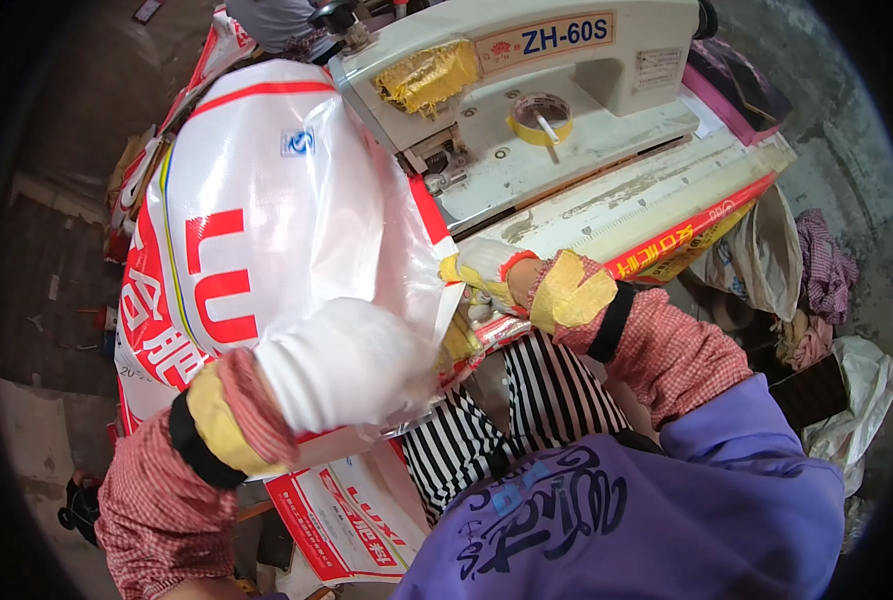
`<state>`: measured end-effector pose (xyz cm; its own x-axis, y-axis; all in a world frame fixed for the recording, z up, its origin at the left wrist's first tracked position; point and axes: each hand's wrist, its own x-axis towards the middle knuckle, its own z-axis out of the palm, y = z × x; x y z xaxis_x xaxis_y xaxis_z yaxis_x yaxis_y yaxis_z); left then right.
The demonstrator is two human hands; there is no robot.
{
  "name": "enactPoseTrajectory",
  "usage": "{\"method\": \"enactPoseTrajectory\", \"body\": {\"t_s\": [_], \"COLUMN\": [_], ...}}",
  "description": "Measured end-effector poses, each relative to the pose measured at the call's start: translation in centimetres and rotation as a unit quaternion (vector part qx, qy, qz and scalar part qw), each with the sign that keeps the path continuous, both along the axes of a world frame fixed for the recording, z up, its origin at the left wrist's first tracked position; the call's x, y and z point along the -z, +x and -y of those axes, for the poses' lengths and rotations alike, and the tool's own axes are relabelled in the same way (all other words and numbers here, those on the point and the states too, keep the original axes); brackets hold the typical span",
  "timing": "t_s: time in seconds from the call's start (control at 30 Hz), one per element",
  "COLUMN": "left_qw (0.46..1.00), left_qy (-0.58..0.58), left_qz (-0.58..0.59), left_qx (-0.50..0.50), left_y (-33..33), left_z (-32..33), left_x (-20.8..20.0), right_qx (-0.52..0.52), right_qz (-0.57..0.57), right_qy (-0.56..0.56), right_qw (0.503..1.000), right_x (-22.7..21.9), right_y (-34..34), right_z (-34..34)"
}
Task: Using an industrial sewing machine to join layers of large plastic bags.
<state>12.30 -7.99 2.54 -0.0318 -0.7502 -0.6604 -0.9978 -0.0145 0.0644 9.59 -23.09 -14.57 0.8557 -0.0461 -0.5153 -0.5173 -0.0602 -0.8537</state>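
Observation:
A large white woven plastic bag (297, 230) with red print is spread on the left, its right edge under the head of a grey industrial sewing machine (607, 110). My right hand (492, 272), in a white glove with yellow fingertips, is closed on the bag's edge just in front of the machine bed. My left hand (352, 362), in a white glove, is over the bag's near part. Motion blurs its fingers, so their grip does not show.
A roll of yellow tape (542, 122) lies on the machine bed. At the back right stands a pink-edged dark box (737, 90). A second printed bag (347, 520) hangs below my left arm. Clear plastic bags (847, 410) and checked cloth (827, 265) lie at the right.

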Motion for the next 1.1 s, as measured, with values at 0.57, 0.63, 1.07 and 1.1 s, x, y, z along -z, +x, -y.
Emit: {"method": "enactPoseTrajectory", "body": {"t_s": [0.57,0.63,1.07,1.1], "left_qw": [0.877,0.873,0.926,0.927], "left_qy": [-0.255,-0.263,-0.28,-0.291], "left_qz": [0.344,0.37,0.21,0.19], "left_qx": [-0.22,-0.177,-0.14,-0.142], "left_y": [19.2,20.0,7.2,6.9], "left_z": [7.8,6.7,-8.9,-9.4], "left_x": [12.1,12.6,4.9,4.7], "right_qx": [-0.05,-0.188,-0.41,-0.375], "right_qz": [-0.016,0.081,-0.009,0.067], "right_qy": [0.086,-0.126,-0.302,-0.311], "right_qw": [0.995,0.971,0.86,0.871], "right_x": [-0.7,-1.6,1.1,2.2], "right_y": [-4.2,-9.7,-25.7,-26.9], "right_z": [-2.5,-2.5,-0.1,-0.2]}}
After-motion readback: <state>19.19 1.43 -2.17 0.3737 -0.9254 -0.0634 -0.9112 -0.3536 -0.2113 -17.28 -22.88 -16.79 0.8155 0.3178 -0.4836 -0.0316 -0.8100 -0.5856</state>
